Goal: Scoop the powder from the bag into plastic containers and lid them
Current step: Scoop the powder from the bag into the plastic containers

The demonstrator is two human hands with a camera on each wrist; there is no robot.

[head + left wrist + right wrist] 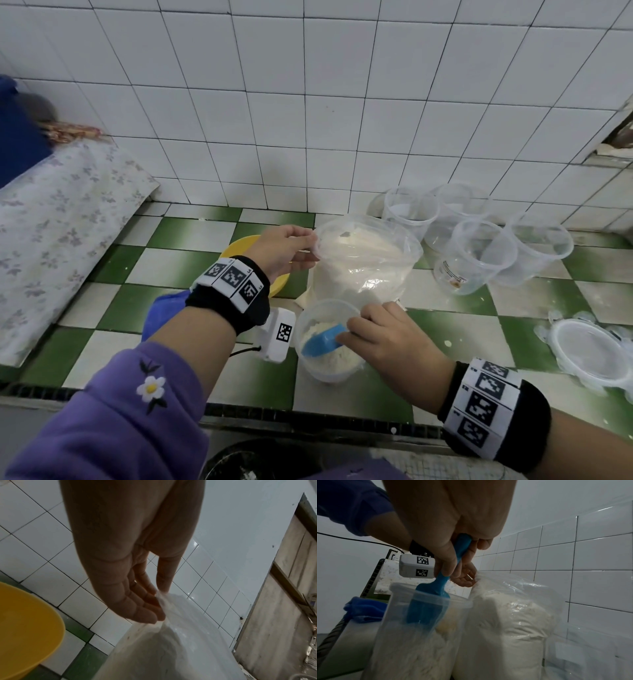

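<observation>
The head camera looks down from above onto the green-and-white checked tile floor (191, 236); both wrist cameras sit close, sharing the clear plastic powder bag (171, 649) (510, 626).

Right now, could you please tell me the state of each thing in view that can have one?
bag: open, upright, holding powder, rim pinched by left hand.
near container: unlidded, partly filled with powder.
blue scoop: inside near container, handle gripped by right hand.
spare containers: unlidded, empty of powder.
lids: off, lying on the counter.
yellow bowl: upright, contents hidden.
</observation>
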